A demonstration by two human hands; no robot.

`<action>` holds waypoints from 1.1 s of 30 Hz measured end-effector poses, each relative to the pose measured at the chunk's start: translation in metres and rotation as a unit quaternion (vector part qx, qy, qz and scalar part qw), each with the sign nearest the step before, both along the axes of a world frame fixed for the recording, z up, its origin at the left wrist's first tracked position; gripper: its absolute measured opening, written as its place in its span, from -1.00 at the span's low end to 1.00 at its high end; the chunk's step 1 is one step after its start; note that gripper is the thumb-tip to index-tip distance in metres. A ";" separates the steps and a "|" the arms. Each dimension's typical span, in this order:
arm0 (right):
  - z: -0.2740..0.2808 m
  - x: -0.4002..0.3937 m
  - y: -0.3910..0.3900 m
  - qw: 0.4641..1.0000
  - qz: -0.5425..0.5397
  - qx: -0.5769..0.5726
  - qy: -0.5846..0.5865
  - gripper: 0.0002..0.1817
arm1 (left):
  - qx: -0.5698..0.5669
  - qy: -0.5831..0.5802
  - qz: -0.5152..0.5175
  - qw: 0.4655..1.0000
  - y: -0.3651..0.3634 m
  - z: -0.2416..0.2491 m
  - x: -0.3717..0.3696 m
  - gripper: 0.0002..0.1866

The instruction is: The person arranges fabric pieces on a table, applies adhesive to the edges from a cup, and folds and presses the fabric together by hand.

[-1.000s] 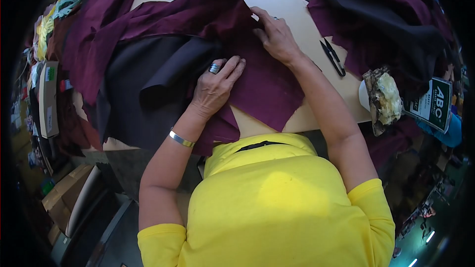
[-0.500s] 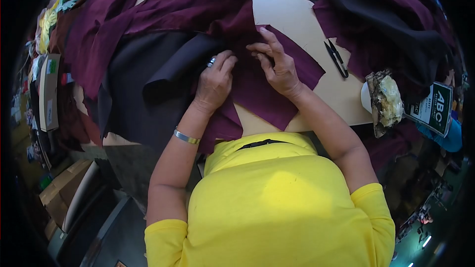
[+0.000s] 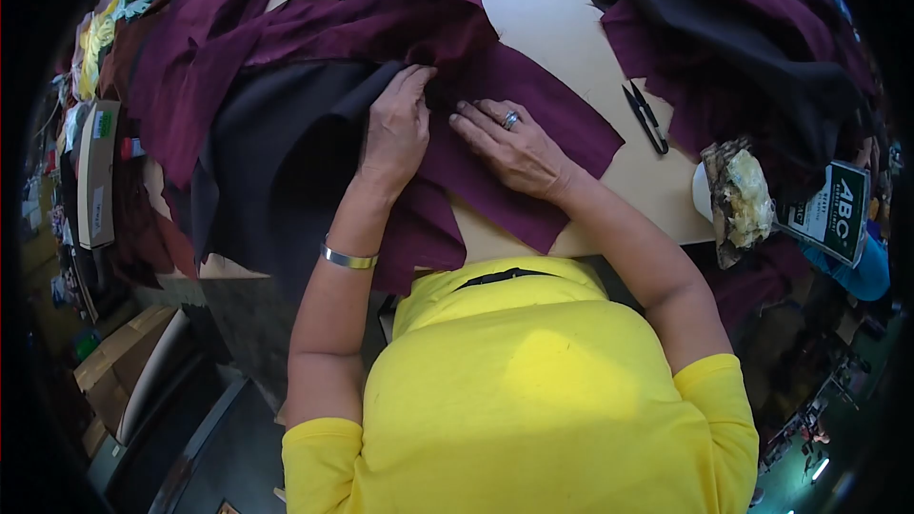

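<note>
Maroon cloth (image 3: 533,100) lies spread across the pale table in front of me, with a dark grey cloth piece (image 3: 286,133) on its left side. My left hand (image 3: 395,128), a silver bracelet on its wrist, has its fingers pressed together at the upper right edge of the dark cloth, where it meets the maroon. Just to the right, my right hand (image 3: 509,148), wearing a ring, rests on the maroon cloth with its fingers stretched toward the left hand. Its fingertips touch the fabric.
Black thread snips (image 3: 647,119) lie right of the cloth. Another heap of maroon and dark cloth (image 3: 752,48) covers the right side. Near the right edge are a rough block with yellowish clear material (image 3: 743,200) and a green ABC package (image 3: 838,209). A cardboard box (image 3: 129,362) stands lower left.
My left hand has moved up to the dark cloth's edge. My right hand has lowered from a raised position onto the maroon cloth, fingers now flatter.
</note>
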State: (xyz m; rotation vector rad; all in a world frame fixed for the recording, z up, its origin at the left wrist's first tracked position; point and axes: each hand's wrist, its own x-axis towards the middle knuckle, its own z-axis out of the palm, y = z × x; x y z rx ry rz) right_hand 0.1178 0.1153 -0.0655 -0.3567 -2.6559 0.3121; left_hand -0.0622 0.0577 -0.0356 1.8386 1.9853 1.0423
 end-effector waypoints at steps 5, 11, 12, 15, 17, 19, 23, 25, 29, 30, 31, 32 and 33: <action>0.003 0.001 -0.004 0.999 0.011 0.012 -0.027 -0.50 | -0.023 0.098 0.043 0.994 0.004 0.008 0.000 -0.79; 0.012 -0.004 0.002 0.992 0.042 0.021 -0.117 -0.41 | -0.037 0.264 0.077 0.961 0.004 -0.001 -0.003 -0.75; 0.013 -0.006 0.005 0.989 0.048 0.012 -0.138 -0.38 | -0.033 0.262 0.075 0.962 0.005 -0.003 -0.003 -0.75; 0.002 -0.002 0.003 0.996 0.025 0.016 -0.089 -0.37 | -0.017 0.259 0.070 0.963 0.005 -0.009 -0.007 -0.76; 0.001 -0.001 0.003 0.996 0.028 0.019 -0.085 -0.36 | 0.005 0.255 0.062 0.965 0.006 -0.012 -0.010 -0.78; 0.003 -0.001 0.005 0.995 0.031 0.021 -0.092 -0.36 | 0.001 0.246 0.057 0.968 0.009 -0.016 -0.013 -0.79; 0.008 -0.008 0.007 0.993 0.037 0.021 -0.113 -0.40 | 0.008 0.237 0.058 0.970 0.010 -0.017 -0.013 -0.80; 0.008 -0.010 0.008 0.993 0.031 0.029 -0.114 -0.42 | 0.011 0.229 0.059 0.972 0.011 -0.017 -0.013 -0.80; 0.009 -0.012 0.010 0.991 0.015 0.027 -0.131 -0.41 | 0.005 0.228 0.065 0.971 0.011 -0.019 -0.013 -0.79; 0.010 -0.012 0.010 0.990 0.014 0.019 -0.142 -0.40 | 0.005 0.227 0.066 0.972 0.011 -0.019 -0.014 -0.79; 0.011 -0.014 0.011 0.989 0.005 0.007 -0.145 -0.39 | 0.004 0.225 0.065 0.972 0.010 -0.018 -0.013 -0.79; 0.012 -0.019 0.012 0.989 -0.003 -0.003 -0.147 -0.37 | 0.005 0.224 0.064 0.972 0.011 -0.018 -0.013 -0.79; 0.013 -0.022 0.010 0.989 -0.013 -0.015 -0.150 -0.36 | -0.006 0.207 0.062 0.976 0.010 -0.018 -0.013 -0.79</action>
